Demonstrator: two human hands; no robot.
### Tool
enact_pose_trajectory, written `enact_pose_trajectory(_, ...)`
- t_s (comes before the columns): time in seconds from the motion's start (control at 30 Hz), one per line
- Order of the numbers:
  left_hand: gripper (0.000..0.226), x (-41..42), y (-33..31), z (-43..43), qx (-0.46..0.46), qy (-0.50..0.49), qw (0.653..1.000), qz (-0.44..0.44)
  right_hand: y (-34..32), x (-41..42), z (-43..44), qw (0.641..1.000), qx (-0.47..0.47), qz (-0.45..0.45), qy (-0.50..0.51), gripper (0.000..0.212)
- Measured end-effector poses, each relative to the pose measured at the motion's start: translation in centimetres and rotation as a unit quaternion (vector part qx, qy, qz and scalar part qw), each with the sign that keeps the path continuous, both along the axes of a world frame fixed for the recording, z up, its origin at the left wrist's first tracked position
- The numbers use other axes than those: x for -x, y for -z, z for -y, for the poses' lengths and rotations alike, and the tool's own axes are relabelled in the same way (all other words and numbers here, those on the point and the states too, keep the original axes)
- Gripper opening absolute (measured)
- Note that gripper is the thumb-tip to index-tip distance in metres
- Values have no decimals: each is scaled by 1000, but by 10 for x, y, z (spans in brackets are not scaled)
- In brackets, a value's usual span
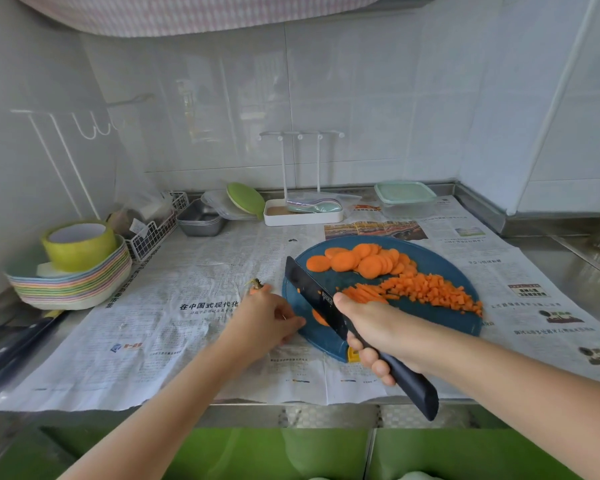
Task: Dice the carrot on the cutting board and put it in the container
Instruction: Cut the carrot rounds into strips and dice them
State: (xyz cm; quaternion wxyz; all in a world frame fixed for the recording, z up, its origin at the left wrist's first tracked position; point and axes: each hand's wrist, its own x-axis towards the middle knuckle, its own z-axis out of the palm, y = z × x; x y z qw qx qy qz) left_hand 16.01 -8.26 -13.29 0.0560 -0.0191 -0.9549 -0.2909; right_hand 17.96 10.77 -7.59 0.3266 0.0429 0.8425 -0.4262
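The right hand [378, 327] has its fingers wrapped around a black-handled dark knife [329, 306] over the round blue cutting board [465, 292]. The left hand [267, 320] pinches an orange carrot stub [257, 289] beside diced carrot [430, 289].

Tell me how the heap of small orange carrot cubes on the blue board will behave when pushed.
The heap of diced carrot cubes is loose, so it would likely scatter. It lies near the round blue cutting board's right edge, so pieces may spill onto the newspaper.

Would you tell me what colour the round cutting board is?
Dark blue: the round cutting board, clearest in the head view.
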Motion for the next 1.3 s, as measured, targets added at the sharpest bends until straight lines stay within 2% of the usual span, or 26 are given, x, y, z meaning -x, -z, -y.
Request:
enact_pose_trajectory(0.1, 27, -3, -9, -8, -101, 2, 987, 126, 6, -3, -1, 1000, -15, 4, -9, 63)
enact_pose_trajectory(0.17, 27, 0, -15, -12, -117, 11, 974, 195, 8, -4, -1, 1000, -26, 5, -13, 64)
enact_pose_trajectory(0.43, 20, 9, -30, -17, -169, 12, 937, 306, 7, -3, 5, 996, -88, 2, -22, 65)
enact_pose_trajectory(0.8, 23, 14, -33, -19, -183, 1, 920, 347, 7, 3, 14, 993, -119, 22, -13, 70)
enact_pose_trajectory(0.93, 22, 12, -35, -23, -187, -11, 917, 353, 10, 6, 21, 991, -133, 1, -33, 73)
enact_pose_trajectory(1.03, 22, 10, -36, -24, -184, -21, 917, 353, 17, 13, 11, 996, -77, -12, -33, 69)
enact_pose_trajectory(1.2, 14, 11, -35, -23, -193, -44, 913, 357, 16, 17, -18, 999, 32, 38, -11, 63)
enact_pose_trajectory(1.3, 29, 11, -35, -27, -184, -46, 920, 344, 12, 19, -28, 997, 52, 52, -17, 63)
